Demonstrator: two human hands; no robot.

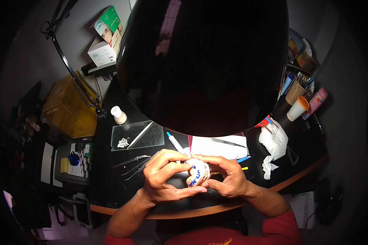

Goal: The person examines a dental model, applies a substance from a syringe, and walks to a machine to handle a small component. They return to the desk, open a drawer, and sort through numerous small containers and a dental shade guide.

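Note:
A pale dental cast [197, 173] with blue handwriting on it is held up over the near edge of the black desk. My left hand [164, 174] grips its left side, fingers curled on top and thumb along the bottom. On the other side, my right hand [228, 178] pinches the cast's edge between thumb and fingers. Tooth shapes show along its right side. Just beyond my left hand lie tweezers [131, 161] and a white tube or marker with a blue cap [175, 142]. White paper [216, 150] with a slim metal tool [228, 143] lies behind the cast.
A large dark rounded shape [204, 73] blocks the upper middle. At left are a glass slab [153, 141], a small bottle [118, 115] and a lamp arm [65, 57]. Crumpled tissue [274, 141], an orange-lidded cup [297, 109] and a pen holder [296, 94] stand at right.

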